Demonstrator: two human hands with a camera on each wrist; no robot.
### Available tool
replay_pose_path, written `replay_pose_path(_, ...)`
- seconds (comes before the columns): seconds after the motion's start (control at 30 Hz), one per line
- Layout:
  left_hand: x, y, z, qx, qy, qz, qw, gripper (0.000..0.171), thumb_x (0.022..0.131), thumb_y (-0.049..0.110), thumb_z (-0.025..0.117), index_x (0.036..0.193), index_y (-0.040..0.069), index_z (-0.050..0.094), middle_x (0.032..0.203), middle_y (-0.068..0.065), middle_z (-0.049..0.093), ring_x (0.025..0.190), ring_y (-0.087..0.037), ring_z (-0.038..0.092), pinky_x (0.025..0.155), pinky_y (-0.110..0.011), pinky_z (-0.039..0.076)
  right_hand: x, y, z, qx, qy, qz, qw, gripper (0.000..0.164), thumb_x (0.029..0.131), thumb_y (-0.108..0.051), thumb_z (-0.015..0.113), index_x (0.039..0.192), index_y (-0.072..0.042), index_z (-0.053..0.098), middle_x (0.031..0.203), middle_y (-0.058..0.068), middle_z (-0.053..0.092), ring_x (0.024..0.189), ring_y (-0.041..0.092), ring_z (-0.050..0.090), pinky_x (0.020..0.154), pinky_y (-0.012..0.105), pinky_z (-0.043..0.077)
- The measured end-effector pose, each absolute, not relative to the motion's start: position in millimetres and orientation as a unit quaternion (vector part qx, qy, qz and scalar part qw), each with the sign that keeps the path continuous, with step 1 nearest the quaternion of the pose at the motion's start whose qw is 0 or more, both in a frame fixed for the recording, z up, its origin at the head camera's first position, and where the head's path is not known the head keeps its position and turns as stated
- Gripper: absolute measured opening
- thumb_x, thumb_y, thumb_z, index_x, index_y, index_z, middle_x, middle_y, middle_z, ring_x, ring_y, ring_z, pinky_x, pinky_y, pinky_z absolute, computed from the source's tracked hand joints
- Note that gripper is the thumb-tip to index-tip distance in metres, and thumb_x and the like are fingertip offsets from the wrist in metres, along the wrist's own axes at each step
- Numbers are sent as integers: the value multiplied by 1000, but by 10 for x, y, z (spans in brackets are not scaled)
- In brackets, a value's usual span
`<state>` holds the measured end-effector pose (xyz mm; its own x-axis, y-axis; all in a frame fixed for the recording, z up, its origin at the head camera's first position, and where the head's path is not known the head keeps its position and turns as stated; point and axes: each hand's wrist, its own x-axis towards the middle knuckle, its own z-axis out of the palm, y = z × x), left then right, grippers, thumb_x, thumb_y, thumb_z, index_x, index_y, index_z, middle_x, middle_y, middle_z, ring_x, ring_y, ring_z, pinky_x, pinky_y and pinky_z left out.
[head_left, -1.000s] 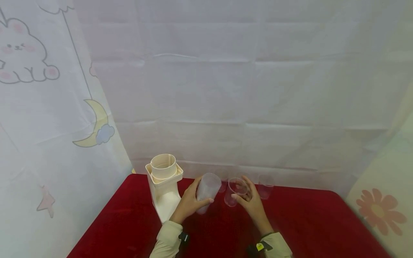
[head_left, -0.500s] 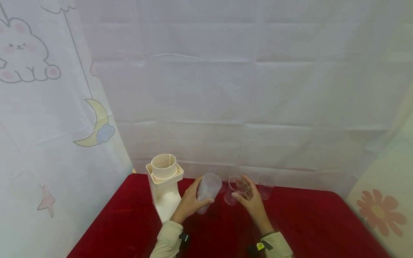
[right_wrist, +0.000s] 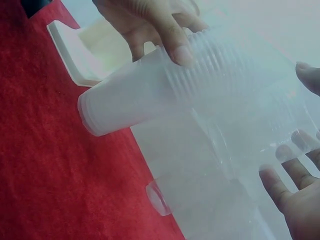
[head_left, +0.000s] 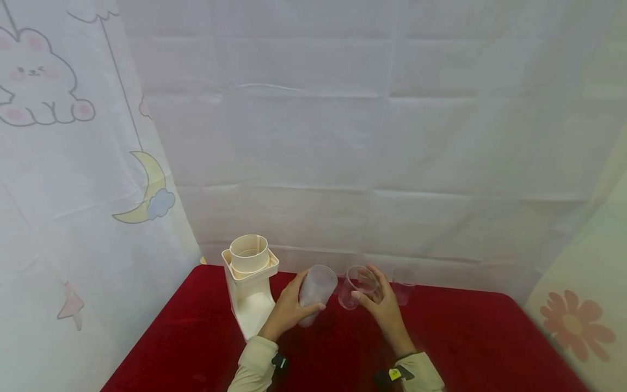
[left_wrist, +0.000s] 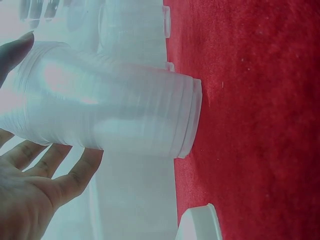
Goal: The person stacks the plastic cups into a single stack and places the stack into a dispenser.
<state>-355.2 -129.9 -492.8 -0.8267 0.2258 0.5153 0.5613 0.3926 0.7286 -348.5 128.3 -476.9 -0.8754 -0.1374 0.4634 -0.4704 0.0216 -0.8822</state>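
My left hand (head_left: 288, 310) grips a nested stack of clear plastic cups (head_left: 315, 291), tilted with its mouth up and to the right. In the left wrist view the stack (left_wrist: 125, 107) shows several layered rims, thumb on one side and fingers on the other. My right hand (head_left: 387, 310) holds a single clear plastic cup (head_left: 348, 296) by its side, thumb at the front and fingers behind. This cup leans, its base toward the stack. In the right wrist view the stack (right_wrist: 125, 95) and the single cup lie close together and overlap.
A cream plastic holder (head_left: 252, 305) with a round collar on top stands left of my left hand. Clear cups stand at the back of the red-covered table (head_left: 470, 337), one cup (head_left: 404, 288) right of my right hand. A pale cloth wall (head_left: 303, 141) rises behind.
The single cup in my right hand has risen slightly, its base swinging a little to the left. The left hand and the stack have hardly moved.
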Motion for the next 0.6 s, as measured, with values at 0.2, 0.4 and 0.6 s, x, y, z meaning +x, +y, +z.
replay_pose_path(0.2,-3552,-1288,-4917,-243,-817,-493,175,86,76,32,88,149,18,43,130,-5,60,110,-23,60,88,-45,52,-3494,1294,-4715,224,-688,677,135,71,90,3,70,151,-13,37,146,21,46,127,37,50,95,26,49)
replay_pose_path(0.4,-3550,-1289,-4931,-244,-818,-490,178,87,77,37,87,149,17,43,130,-7,60,109,-24,59,86,-44,52,-3496,1313,-4687,233,-676,683,145,72,89,6,69,151,-10,36,146,24,44,126,28,53,94,26,50)
replay_pose_path(0.6,-3541,-1289,-4940,-242,-819,-491,169,87,78,38,86,150,18,42,130,-7,59,109,-25,59,86,-45,52,-3484,1331,-4663,230,-673,686,154,72,88,7,69,151,-9,36,146,23,46,119,19,57,94,27,50)
